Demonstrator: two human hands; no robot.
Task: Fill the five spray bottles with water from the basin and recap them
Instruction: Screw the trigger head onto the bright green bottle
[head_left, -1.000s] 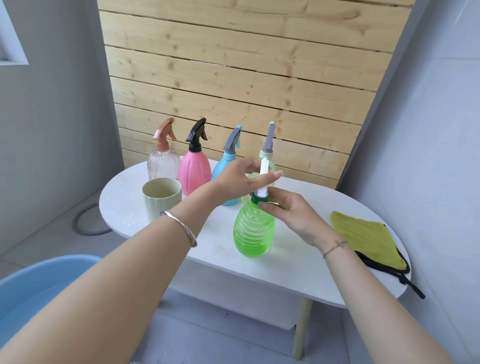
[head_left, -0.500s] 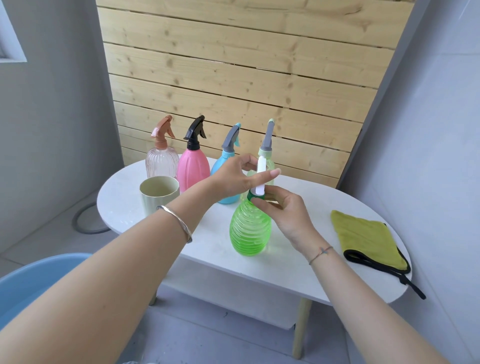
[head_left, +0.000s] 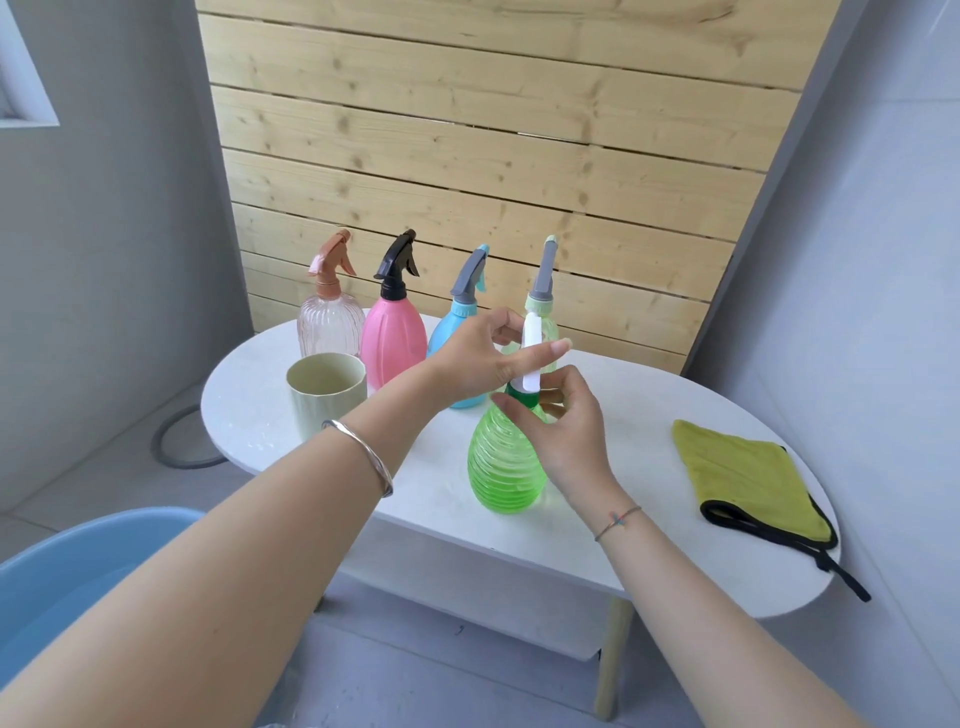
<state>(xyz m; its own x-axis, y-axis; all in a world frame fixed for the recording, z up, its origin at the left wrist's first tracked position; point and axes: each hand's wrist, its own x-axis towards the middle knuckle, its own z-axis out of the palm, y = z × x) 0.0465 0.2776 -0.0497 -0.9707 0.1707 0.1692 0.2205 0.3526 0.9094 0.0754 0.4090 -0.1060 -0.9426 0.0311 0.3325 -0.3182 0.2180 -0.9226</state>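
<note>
Left hand (head_left: 480, 361) holds the white spray head (head_left: 532, 353), right hand (head_left: 569, 423) pinches the green collar (head_left: 518, 393) beneath.

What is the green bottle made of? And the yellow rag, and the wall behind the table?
The green bottle looks like see-through, glossy plastic: light passes through its ribbed sides. The yellow cloth seems to be soft, fuzzy fabric, maybe microfibre, with a black stitched edge. The wall panel looks like pale, unpainted wood: you can see knots and grain in its planks.
</note>
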